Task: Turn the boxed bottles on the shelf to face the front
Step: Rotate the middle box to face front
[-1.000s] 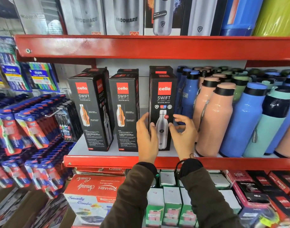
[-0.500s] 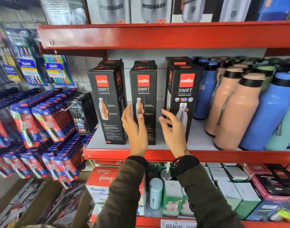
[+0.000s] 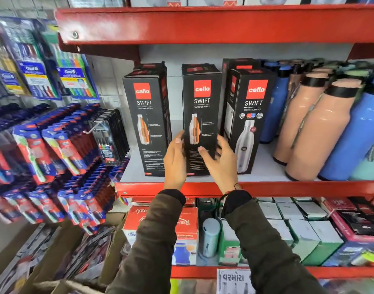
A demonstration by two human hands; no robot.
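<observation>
Three black boxed bottles upright on the red shelf: left box, middle box, right box. Left hand against middle box's left edge, right hand at its right side, fingers spread, not clenched. Loose bottles further right.

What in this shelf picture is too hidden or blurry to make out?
- Head view: lower front of the middle box, covered by the left hand and right hand.
- Boxes behind the front row: hidden by the front boxes.
- Small print on the left box: too small.
- Top shelf goods: cut off by the upper edge.
</observation>
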